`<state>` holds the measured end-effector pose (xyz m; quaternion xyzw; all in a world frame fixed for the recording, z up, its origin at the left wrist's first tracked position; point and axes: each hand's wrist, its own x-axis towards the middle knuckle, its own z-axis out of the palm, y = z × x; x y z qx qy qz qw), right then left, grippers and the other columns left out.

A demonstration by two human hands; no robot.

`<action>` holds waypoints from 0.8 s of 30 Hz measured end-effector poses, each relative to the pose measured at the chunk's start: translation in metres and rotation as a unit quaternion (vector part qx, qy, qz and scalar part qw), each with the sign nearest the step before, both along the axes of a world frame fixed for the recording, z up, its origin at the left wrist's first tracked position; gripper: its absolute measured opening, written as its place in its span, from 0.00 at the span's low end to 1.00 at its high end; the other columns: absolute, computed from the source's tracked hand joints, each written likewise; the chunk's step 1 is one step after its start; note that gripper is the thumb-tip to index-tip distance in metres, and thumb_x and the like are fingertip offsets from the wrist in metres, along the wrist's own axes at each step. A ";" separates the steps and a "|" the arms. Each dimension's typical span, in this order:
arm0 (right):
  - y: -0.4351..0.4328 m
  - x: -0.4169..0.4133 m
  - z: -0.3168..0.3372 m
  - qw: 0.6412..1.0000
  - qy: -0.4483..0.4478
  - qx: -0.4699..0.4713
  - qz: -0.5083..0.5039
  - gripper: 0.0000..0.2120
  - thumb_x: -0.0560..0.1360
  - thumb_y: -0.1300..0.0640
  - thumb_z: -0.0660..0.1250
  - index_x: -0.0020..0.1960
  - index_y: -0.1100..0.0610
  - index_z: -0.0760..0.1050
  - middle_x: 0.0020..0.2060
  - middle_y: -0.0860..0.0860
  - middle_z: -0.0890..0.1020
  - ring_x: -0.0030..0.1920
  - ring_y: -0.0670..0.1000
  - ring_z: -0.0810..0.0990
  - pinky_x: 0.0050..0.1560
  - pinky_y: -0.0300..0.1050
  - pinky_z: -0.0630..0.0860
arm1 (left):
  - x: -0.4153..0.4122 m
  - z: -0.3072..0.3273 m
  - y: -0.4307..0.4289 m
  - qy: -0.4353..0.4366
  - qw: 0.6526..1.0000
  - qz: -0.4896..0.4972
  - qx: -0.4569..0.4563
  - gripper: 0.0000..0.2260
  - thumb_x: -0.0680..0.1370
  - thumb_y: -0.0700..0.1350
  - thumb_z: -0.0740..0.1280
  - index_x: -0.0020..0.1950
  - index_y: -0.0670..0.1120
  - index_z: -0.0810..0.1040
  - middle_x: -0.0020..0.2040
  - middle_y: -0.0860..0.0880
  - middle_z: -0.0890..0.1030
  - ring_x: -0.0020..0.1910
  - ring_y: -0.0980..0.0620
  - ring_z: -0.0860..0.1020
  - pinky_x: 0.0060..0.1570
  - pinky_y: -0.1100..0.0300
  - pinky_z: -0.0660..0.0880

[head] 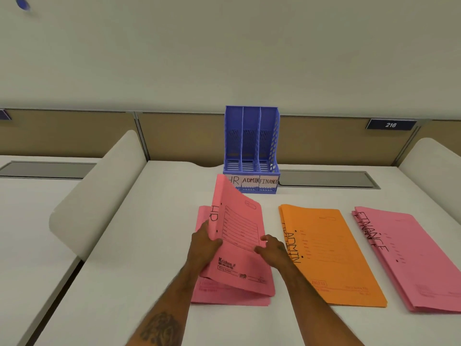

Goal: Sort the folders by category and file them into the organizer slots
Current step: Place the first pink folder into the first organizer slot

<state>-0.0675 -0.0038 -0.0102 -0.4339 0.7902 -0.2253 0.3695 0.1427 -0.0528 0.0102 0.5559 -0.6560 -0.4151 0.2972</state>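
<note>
A blue three-slot organizer (251,146) stands at the back of the desk, its slots labelled HR, ADMIN and FINANCE and holding nothing. A pink folder marked HR (239,236) is tilted up off a low pile of pink folders (224,297). My left hand (203,242) grips its left edge, and my right hand (272,248) holds its right edge. To the right lie orange ADMIN folders (331,258) flat on the desk. Further right lies a pile of pink FINANCE folders (414,258).
The white desk (139,245) has curved white dividers at left (99,193) and right (431,156). A grey cable tray (326,179) sits beside the organizer. A tan partition with a plate reading 216 (390,125) runs behind.
</note>
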 end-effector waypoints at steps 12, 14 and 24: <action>-0.074 0.001 0.192 0.975 0.058 -0.212 0.022 0.47 0.69 0.30 0.63 0.76 0.49 0.45 0.63 0.56 0.75 0.55 0.62 0.79 0.52 0.56 0.77 | -0.073 0.071 0.004 -0.054 0.985 0.031 -0.160 0.21 0.80 0.44 0.62 0.72 0.50 0.63 0.52 0.49 0.80 0.38 0.49 0.81 0.39 0.51 0.82; -0.081 -0.002 0.212 0.974 0.073 -0.216 0.007 0.46 0.67 0.29 0.64 0.74 0.51 0.52 0.56 0.55 0.77 0.47 0.59 0.82 0.49 0.59 0.80 | -0.081 0.078 0.004 -0.079 0.977 0.035 -0.194 0.21 0.80 0.44 0.61 0.72 0.50 0.62 0.52 0.48 0.81 0.35 0.52 0.80 0.36 0.53 0.82; -0.112 -0.003 0.249 0.952 0.152 -0.258 -0.055 0.15 0.71 0.50 0.68 0.52 0.57 0.70 0.41 0.52 0.79 0.39 0.55 0.80 0.40 0.49 0.80 | -0.093 0.084 -0.009 -0.110 0.943 0.045 -0.311 0.25 0.79 0.44 0.66 0.75 0.45 0.65 0.56 0.43 0.83 0.35 0.50 0.79 0.38 0.56 0.81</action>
